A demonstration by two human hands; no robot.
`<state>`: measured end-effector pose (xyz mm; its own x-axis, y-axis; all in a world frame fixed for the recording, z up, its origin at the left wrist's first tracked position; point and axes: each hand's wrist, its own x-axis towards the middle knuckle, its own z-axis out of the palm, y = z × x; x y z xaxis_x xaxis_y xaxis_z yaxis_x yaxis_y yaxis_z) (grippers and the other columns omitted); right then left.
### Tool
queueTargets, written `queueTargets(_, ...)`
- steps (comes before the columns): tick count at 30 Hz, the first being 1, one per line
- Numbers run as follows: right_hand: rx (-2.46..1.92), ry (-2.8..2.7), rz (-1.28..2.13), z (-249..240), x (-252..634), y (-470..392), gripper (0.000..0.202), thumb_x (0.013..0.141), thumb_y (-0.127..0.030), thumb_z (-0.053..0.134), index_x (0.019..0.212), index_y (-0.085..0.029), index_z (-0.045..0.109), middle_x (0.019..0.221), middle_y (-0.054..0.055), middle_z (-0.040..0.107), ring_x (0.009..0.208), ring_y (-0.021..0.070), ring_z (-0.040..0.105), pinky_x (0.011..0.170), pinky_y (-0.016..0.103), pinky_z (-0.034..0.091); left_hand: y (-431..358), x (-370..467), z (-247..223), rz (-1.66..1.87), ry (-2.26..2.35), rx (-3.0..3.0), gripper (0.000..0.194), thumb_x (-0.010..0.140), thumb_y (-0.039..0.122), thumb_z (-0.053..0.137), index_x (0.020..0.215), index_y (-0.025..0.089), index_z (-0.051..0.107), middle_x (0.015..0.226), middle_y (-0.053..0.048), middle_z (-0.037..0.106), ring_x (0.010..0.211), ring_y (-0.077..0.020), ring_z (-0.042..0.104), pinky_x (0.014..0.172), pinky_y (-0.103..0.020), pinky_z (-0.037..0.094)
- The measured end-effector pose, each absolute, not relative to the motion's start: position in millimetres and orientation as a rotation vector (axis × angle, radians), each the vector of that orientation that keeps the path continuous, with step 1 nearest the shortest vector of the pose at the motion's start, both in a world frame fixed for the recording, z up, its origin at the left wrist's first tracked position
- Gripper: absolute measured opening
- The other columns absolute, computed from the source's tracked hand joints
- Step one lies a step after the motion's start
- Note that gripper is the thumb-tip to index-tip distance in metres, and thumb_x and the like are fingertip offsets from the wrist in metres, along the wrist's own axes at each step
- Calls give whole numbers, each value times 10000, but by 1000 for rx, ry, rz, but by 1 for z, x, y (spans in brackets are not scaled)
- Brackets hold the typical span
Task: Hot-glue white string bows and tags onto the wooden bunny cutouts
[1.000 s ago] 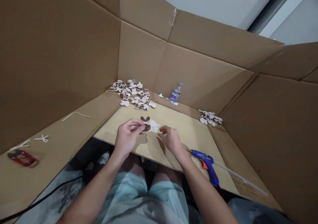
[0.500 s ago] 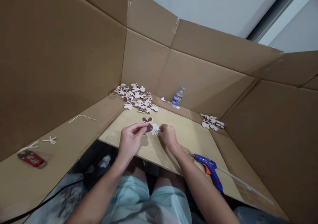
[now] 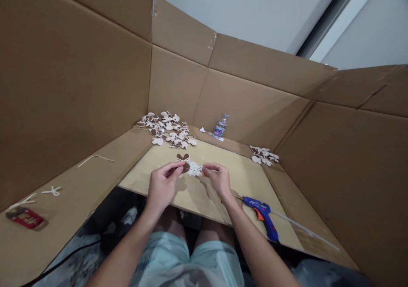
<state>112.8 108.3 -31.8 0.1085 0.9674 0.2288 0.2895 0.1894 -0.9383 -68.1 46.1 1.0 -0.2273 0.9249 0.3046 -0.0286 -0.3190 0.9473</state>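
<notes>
My left hand (image 3: 163,186) pinches the left edge of a brown, bunny-shaped piece (image 3: 182,157) with two ears and a pale string bow. Just right of that piece lies a small heap of white bits (image 3: 194,169) on the pale board (image 3: 197,198). My right hand (image 3: 218,177) is at the right side of the heap, thumb and fingertips pressed together; whatever is between them is too small to make out. A blue glue gun (image 3: 262,212) with an orange trigger lies right of my right forearm.
A large pile of bunny pieces (image 3: 172,130) sits at the back left, a smaller pile (image 3: 264,155) at the back right. A water bottle (image 3: 221,126) stands at the back. A red tool (image 3: 27,218) and strings (image 3: 52,190) lie left. Cardboard walls (image 3: 248,100) surround the board.
The view has shifted, so the surroundings appear further left. My right hand's fingers have straightened a little beside the white bits. My left hand keeps its pinch on the brown piece.
</notes>
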Motion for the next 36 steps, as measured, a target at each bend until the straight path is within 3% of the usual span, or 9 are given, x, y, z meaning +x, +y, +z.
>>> queueTargets(5,-1375,-1394,719,-34,117,116,220,656,-333,646,687,-123,701,648,95,712,578,211,656,541,296,499,49,-68,-4,1640,1152,1288,177,782,289,677,904,195,762,956,-81,761,884,-233,700,824,-313,522)
queueTargets(16,-1302,-1420,735,-35,119,115,161,593,-293,689,661,-147,695,665,74,712,630,210,650,608,301,504,48,-66,-5,1598,1147,1291,183,780,293,677,903,186,761,940,-82,764,878,-235,707,812,-310,533)
queueTargets(25,-1113,-1261,973,-13,112,72,260,688,-376,724,791,-142,679,754,86,731,722,212,691,666,319,549,43,-64,1,1601,1126,1290,173,778,290,686,898,193,764,928,-84,764,861,-242,710,801,-318,543)
queueTargets(30,-1027,-1252,933,3,103,33,169,702,-319,752,750,-169,692,737,48,715,702,173,658,685,288,530,30,-60,10,1615,1070,1432,159,819,257,646,924,218,760,1004,-69,741,914,-220,692,819,-281,540)
queueTargets(36,-822,-1367,789,12,95,16,19,788,-207,697,785,-189,703,827,43,677,814,170,640,754,291,514,20,-55,14,1653,952,1624,194,823,178,634,983,213,738,1046,-64,689,1001,-202,652,869,-277,533)
